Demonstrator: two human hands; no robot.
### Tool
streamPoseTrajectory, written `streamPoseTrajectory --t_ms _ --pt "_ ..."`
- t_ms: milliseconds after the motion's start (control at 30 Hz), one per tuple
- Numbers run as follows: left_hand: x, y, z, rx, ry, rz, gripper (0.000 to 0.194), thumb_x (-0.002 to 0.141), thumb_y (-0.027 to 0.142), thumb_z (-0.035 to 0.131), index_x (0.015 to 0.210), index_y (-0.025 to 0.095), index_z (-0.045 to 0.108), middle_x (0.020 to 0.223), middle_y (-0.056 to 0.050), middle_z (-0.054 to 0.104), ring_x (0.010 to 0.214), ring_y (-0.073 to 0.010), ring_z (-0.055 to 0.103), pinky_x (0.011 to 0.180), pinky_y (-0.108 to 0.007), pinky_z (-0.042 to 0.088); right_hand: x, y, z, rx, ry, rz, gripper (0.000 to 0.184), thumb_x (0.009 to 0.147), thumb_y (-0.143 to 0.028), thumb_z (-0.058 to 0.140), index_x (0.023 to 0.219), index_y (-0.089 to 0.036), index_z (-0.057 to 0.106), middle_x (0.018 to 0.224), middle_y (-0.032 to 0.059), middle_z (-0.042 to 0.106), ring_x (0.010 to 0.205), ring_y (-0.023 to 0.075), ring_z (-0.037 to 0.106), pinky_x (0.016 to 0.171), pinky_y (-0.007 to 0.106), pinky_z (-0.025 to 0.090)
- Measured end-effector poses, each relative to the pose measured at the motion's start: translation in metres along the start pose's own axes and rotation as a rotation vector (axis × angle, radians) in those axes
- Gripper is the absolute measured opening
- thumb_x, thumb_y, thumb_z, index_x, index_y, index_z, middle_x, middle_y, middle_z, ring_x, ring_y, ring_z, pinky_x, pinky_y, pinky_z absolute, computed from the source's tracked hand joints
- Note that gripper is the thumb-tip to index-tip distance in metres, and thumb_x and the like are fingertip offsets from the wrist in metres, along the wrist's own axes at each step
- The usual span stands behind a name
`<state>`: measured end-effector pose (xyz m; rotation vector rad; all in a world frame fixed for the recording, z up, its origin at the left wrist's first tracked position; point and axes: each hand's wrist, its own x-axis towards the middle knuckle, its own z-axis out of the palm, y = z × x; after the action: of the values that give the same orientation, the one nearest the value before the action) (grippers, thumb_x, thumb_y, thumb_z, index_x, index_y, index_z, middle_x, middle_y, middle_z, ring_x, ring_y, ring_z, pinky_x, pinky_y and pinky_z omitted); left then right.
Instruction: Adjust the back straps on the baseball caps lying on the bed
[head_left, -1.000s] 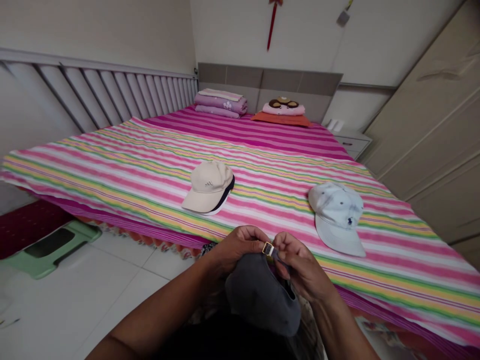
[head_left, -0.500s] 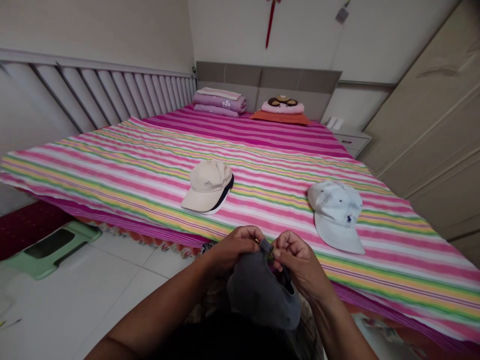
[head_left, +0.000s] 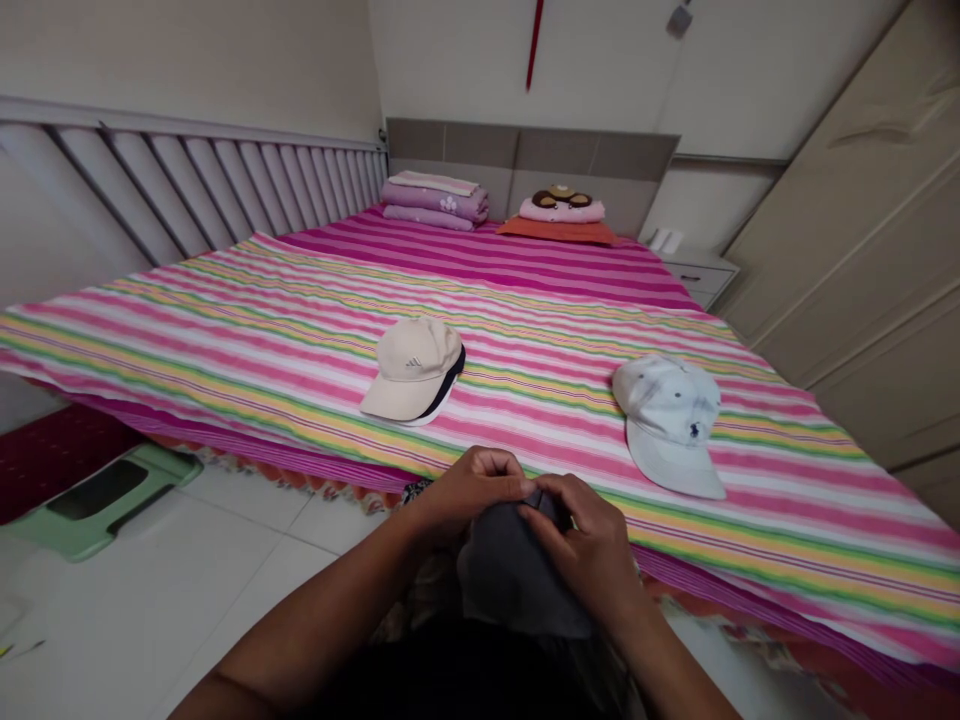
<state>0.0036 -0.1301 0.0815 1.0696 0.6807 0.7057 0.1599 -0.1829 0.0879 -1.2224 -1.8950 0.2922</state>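
Observation:
A dark grey cap (head_left: 514, 575) hangs between my hands, close to my body at the bottom of the view. My left hand (head_left: 480, 492) pinches the upper edge of the cap near its strap. My right hand (head_left: 589, 535) is closed over the strap just beside it, with thumb and fingers almost touching those of the left. The buckle is hidden behind my fingers. Beyond them on the bed, a beige cap (head_left: 412, 365) lies on top of a dark cap and a white one. A pale blue-white cap (head_left: 671, 425) sits alone to the right.
A striped sheet (head_left: 300, 330) covers the bed. Folded purple bedding (head_left: 435, 200) and an orange pillow (head_left: 555, 232) with pink bedding lie by the headboard (head_left: 600, 165). A green stool (head_left: 105, 500) stands on the tiled floor at left. A wardrobe (head_left: 847, 240) is at right.
My right hand has shifted left and turned over the strap, up against my left hand. The gold-coloured buckle, visible earlier, is now covered. The view has tilted down slightly.

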Motion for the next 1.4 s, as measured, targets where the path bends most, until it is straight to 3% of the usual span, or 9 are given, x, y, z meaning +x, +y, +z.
streamPoseTrajectory --t_ms 133,333,533,733,1000,1133,1233,1300,1400 --pt "0.0 0.003 -0.002 -0.048 0.003 0.035 0.022 0.064 0.03 0.069 0.062 0.012 0.056 0.06 0.001 0.055 0.052 -0.0059 0.044 0.053 -0.02 0.031 -0.002 -0.001 0.002 -0.023 0.035 -0.003 0.011 0.076 -0.022 0.059 0.086 -0.021 0.056 0.073 0.003 0.063 0.061 0.0167 0.057 0.055 0.027 0.043" --pt "0.001 0.004 -0.004 -0.065 -0.003 0.046 0.019 0.061 0.025 0.068 0.059 0.012 0.054 0.066 -0.001 0.058 0.057 -0.0072 0.047 0.056 -0.02 0.033 0.0 0.0 0.0 0.024 -0.046 0.1 0.014 0.073 -0.02 0.061 0.085 -0.021 0.056 0.07 0.0013 0.063 0.056 0.0154 0.055 0.052 0.026 0.042" --pt "0.003 0.006 -0.006 -0.13 -0.018 0.003 0.013 0.057 0.02 0.065 0.057 0.011 0.055 0.068 -0.002 0.06 0.055 -0.0081 0.049 0.055 -0.021 0.035 0.004 0.0 -0.003 0.073 -0.072 0.039 0.02 0.073 -0.018 0.057 0.093 -0.022 0.061 0.078 0.0035 0.067 0.058 0.0167 0.055 0.053 0.028 0.041" --pt "0.004 0.009 -0.006 -0.226 -0.004 -0.014 0.013 0.052 0.018 0.065 0.052 0.011 0.054 0.063 -0.003 0.06 0.053 -0.0086 0.049 0.052 -0.02 0.034 0.003 0.002 -0.001 0.282 -0.074 0.243 0.014 0.07 -0.02 0.062 0.084 -0.022 0.061 0.061 -0.0012 0.057 0.056 0.0146 0.051 0.049 0.024 0.036" --pt "0.008 0.012 -0.002 -0.147 -0.016 -0.036 0.021 0.051 0.021 0.069 0.051 0.011 0.051 0.067 -0.003 0.06 0.052 -0.0072 0.048 0.051 -0.02 0.034 0.019 0.007 -0.008 0.776 -0.283 0.587 0.025 0.067 -0.038 0.068 0.07 -0.018 0.054 0.05 -0.007 0.045 0.041 0.0069 0.039 0.041 0.02 0.029" --pt "0.008 0.017 -0.001 -0.181 -0.04 -0.013 0.022 0.06 0.029 0.068 0.063 0.012 0.055 0.059 0.001 0.054 0.049 -0.0061 0.045 0.048 -0.019 0.031 0.026 0.01 -0.016 0.982 -0.289 0.708 0.028 0.062 -0.035 0.074 0.068 -0.018 0.052 0.051 -0.0064 0.047 0.043 0.0066 0.042 0.043 0.019 0.029" --pt "0.008 0.018 -0.003 -0.214 -0.059 -0.021 0.024 0.058 0.026 0.071 0.073 0.012 0.058 0.061 0.001 0.056 0.053 -0.0073 0.049 0.053 -0.019 0.034 0.028 0.012 -0.02 1.15 -0.268 0.795 0.03 0.058 -0.033 0.077 0.07 -0.019 0.053 0.054 -0.0051 0.051 0.047 0.0083 0.046 0.046 0.019 0.032" --pt "0.009 0.016 -0.003 -0.167 -0.098 -0.057 0.028 0.052 0.02 0.074 0.075 0.012 0.059 0.067 -0.001 0.06 0.06 -0.0094 0.053 0.058 -0.021 0.037 0.027 0.012 -0.019 1.185 -0.238 0.805 0.03 0.057 -0.032 0.078 0.07 -0.018 0.054 0.055 -0.0043 0.052 0.048 0.0085 0.046 0.047 0.02 0.033" --pt "0.011 0.013 -0.002 -0.047 -0.14 -0.13 0.024 0.055 0.02 0.072 0.075 0.012 0.062 0.067 -0.001 0.06 0.059 -0.0092 0.052 0.059 -0.022 0.037 0.024 0.012 -0.014 1.171 -0.172 0.773 0.028 0.058 -0.033 0.078 0.067 -0.017 0.056 0.056 -0.0032 0.054 0.049 0.0088 0.045 0.048 0.021 0.033"
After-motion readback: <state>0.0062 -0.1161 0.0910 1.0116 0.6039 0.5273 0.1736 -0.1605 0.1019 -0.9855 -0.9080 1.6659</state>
